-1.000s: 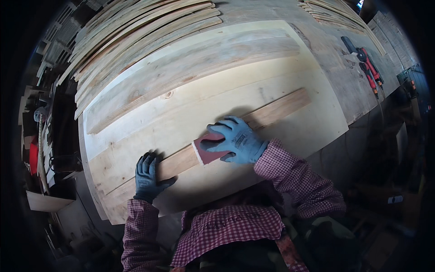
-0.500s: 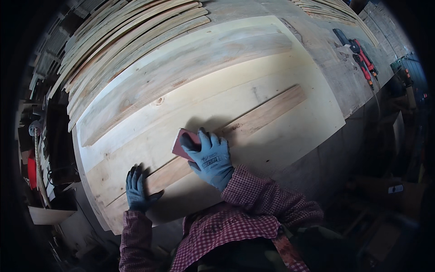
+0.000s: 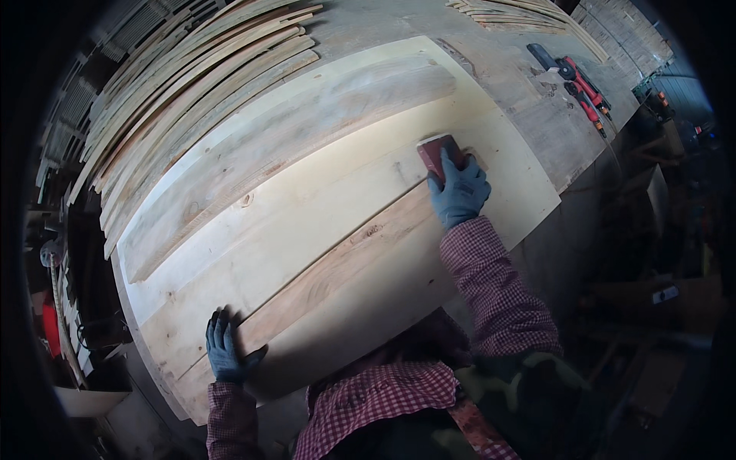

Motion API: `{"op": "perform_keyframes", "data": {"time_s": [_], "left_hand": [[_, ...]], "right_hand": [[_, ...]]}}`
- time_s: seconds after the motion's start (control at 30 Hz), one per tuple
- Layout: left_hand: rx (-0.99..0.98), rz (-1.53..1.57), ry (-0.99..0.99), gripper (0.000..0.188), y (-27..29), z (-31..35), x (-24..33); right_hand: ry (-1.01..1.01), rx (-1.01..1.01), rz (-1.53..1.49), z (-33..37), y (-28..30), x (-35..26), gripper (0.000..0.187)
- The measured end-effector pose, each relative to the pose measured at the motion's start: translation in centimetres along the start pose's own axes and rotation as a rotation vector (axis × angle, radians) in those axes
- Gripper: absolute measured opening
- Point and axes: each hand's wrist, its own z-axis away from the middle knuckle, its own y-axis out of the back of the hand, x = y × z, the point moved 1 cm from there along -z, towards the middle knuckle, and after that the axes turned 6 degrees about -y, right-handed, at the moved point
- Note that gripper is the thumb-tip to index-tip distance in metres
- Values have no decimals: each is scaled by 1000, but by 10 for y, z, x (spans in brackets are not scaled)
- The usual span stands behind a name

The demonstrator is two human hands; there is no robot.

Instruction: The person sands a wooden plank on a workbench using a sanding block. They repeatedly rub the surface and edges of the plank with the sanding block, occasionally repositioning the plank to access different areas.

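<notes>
This is a workshop, one given over to woodworking. Long, thin wooden strips [image 3: 207,107] lie heaped at the far left of a broad, scuffed desk [image 3: 498,84], and a second pile of strips [image 3: 525,17] lies at the far right. Nearer, a thick plank [image 3: 307,142] and a narrow board [image 3: 322,284] rest on a pale wooden sheet [image 3: 529,180]. Red-and-black tools [image 3: 586,88] lie together on the desk's right side. Both the left hand [image 3: 224,353] and the right hand [image 3: 461,192] wear blue-grey work gloves. Dim clutter crowds the left and right edges, mostly too dark to make out.
</notes>
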Motion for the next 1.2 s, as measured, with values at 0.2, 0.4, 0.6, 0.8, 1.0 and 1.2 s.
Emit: {"op": "perform_keyframes", "data": {"time_s": [0.2, 0.4, 0.6, 0.8, 1.0, 1.2], "left_hand": [[-26, 19, 24, 92, 0, 3, -2], [-23, 51, 23, 90, 5, 1, 2], [-17, 52, 14, 92, -4, -4, 2], [-15, 10, 31, 94, 3, 5, 1], [-7, 42, 16, 91, 1, -1, 0], [6, 45, 0, 92, -4, -2, 1]], "right_hand": [[812, -223, -278, 140, 48, -145, 74], [177, -99, -69, -2, 16, -21, 66], [307, -64, -119, 61, 24, -59, 72], [594, -175, -299, 111, 37, -125, 72], [90, -97, -15, 6, 9, 1, 68], [452, -87, -181, 104, 42, -118, 73]]}}
